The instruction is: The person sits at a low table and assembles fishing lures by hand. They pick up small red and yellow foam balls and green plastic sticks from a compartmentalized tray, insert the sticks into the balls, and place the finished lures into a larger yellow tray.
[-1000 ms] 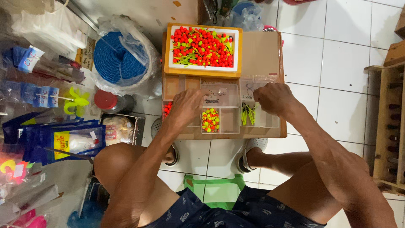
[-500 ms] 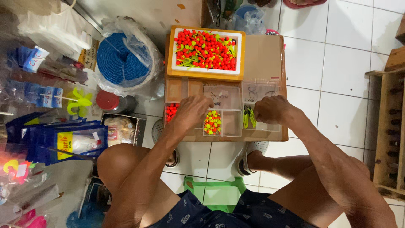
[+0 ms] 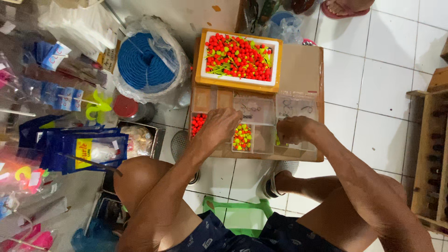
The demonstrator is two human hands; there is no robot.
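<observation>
A clear compartment box [image 3: 261, 112] lies on a brown cardboard box [image 3: 303, 65] in front of me. My left hand [image 3: 219, 127] rests over its left compartments, fingers curled, beside red beads [image 3: 198, 123] and a cell of red and yellow floats [image 3: 241, 136]. My right hand [image 3: 291, 129] is bunched over the right compartments, covering small yellow-green pieces; what it pinches is hidden. Behind the box stands a white foam tray [image 3: 239, 78] in an orange rim, full of red and yellow-green floats [image 3: 238, 56].
A blue rope coil in a plastic bag [image 3: 147, 63] sits left of the box. Blue packets [image 3: 79, 149] and hanging goods crowd the left side. A wooden rack [image 3: 431, 149] stands at the right. A green stool [image 3: 233, 217] is under me on white tiles.
Both hands have slid slightly toward me and to the left over the compartment box. The view has shifted a little.
</observation>
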